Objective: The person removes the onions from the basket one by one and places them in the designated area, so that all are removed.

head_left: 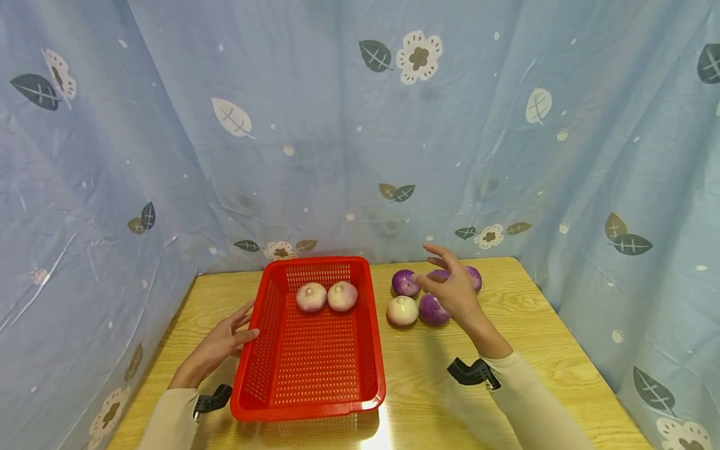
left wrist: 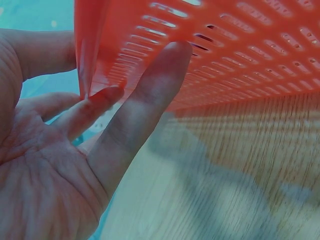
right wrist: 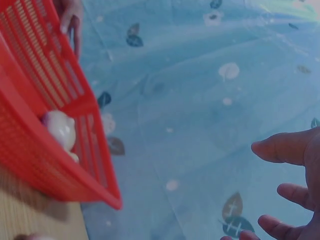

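A red slatted plastic basket point(head_left: 315, 375) stands on the table, with two white-and-purple round vegetables point(head_left: 312, 297), like turnips, at its far end. My left hand point(head_left: 222, 340) holds the basket's left rim. In the left wrist view the thumb hooks past the rim while the fingers point(left wrist: 140, 105) lie along the outer wall. To the basket's right, my right hand point(head_left: 450, 287) is raised over a group of similar vegetables, mostly purple point(head_left: 405, 283) and one mainly white point(head_left: 402, 311). Its fingers are spread and hold nothing. The hand partly hides the vegetables behind it.
The wooden table point(head_left: 506, 362) extends right of the basket and toward me. A blue patterned curtain point(head_left: 315, 156) hangs behind the table and along both sides. A dark wrist mount point(head_left: 472, 372) sits at the right cuff, and another point(head_left: 214, 399) at the left.
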### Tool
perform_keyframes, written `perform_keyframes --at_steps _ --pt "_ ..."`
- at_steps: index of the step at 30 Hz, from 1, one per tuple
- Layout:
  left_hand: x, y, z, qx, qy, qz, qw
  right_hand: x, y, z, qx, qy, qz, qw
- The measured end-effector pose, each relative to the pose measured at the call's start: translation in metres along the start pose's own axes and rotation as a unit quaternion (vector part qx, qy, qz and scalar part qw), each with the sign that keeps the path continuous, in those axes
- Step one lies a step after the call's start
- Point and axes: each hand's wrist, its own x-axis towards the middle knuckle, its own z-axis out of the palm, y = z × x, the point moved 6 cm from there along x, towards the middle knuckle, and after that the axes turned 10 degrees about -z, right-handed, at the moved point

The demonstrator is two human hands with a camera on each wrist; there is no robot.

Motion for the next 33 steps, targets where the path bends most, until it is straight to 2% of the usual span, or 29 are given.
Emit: perform_keyframes --at_steps 8,19,26,33 --pt "0.0 -0.002 0.0 0.001 0.005 -0.003 1.0 0.001 -0.008 0.027 0.007 -0.026 -0.027 0.999" --pt "-0.001 0.0 0.001 0.005 0.002 0.002 1.0 0.004 -0.01 0.067 0.053 -0.053 -0.024 0.997" --pt "-0.001 0.001 0.001 0.006 0.002 -0.001 1.0 0.008 -0.01 0.096 0.088 -0.074 -0.005 0.993" --pt "-0.002 0.002 0.002 0.011 0.002 0.0 0.9999 0.014 -0.014 0.121 0.094 -0.085 0.001 0.992"
